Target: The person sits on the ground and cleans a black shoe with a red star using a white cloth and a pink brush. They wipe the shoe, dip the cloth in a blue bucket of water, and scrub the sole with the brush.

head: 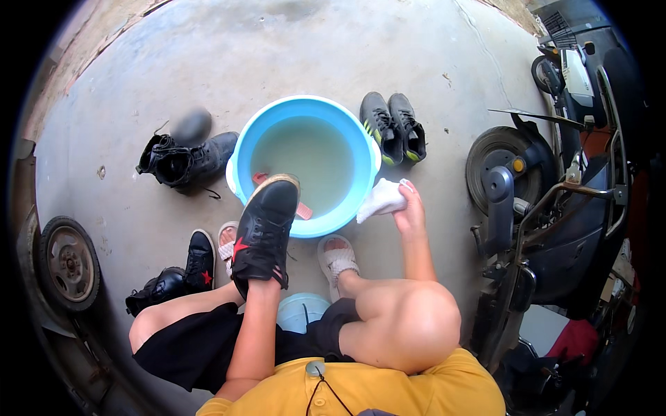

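Note:
My left hand (pixel 266 285) is pushed into the opening of a black lace-up sneaker (pixel 264 226) with a red star on its side, and most of the hand is hidden inside. The shoe's toe is raised over the near rim of a light blue plastic basin (pixel 314 229). Cloudy water (pixel 307 151) stands in the basin. A reddish-pink object (pixel 304 210), perhaps a brush, shows on both sides of the toe, its middle covered. To the right of the basin, my right hand (pixel 412 210) grips a bunched white cloth (pixel 382 200).
Black boots (pixel 195 158) lie left of the basin; black-and-yellow sneakers (pixel 393 127) stand right. By my left knee are a matching star sneaker (pixel 200 260) and a black shoe (pixel 166 286). A parked motor vehicle (pixel 562 229) lines the right; a wheel (pixel 70 262) stands at left.

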Available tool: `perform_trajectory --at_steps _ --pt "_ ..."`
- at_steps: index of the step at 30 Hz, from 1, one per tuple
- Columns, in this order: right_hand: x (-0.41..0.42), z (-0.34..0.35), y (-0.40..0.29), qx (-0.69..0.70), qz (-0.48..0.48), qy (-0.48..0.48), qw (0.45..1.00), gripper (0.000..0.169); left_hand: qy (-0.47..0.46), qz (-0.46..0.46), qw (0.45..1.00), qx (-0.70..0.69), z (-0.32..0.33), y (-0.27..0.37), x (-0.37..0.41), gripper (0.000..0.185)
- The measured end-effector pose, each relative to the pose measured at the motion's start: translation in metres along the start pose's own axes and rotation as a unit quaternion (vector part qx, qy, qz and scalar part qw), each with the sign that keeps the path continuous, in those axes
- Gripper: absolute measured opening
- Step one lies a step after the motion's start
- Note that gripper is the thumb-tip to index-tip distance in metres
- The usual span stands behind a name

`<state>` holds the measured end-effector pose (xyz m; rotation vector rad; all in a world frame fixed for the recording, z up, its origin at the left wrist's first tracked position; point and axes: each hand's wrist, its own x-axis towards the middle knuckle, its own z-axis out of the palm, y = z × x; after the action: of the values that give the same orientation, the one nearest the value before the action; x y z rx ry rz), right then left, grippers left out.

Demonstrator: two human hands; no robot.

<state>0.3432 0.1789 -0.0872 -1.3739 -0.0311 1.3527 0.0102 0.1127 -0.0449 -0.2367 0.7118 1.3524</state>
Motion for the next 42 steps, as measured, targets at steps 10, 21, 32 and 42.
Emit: perform_trajectory --at_steps 10,21,32,42 --pt "0.021 0.04 -0.016 -0.346 -0.34 -0.036 0.873 0.046 0.031 0.016 0.999 0.008 -0.011 0.003 -0.015 0.048" --pt "0.044 0.064 -0.008 -0.559 -0.432 -0.136 0.695 0.049 0.02 -0.042 0.999 0.013 0.001 -0.02 -0.017 0.05" --pt "0.091 0.046 -0.033 -0.024 -0.158 0.085 0.983 0.055 0.014 -0.054 0.998 0.007 0.008 -0.021 -0.013 0.052" --pt "0.178 0.019 -0.043 -0.095 -0.148 0.125 0.976 0.063 0.03 -0.046 0.998 0.006 0.005 -0.018 -0.022 0.055"
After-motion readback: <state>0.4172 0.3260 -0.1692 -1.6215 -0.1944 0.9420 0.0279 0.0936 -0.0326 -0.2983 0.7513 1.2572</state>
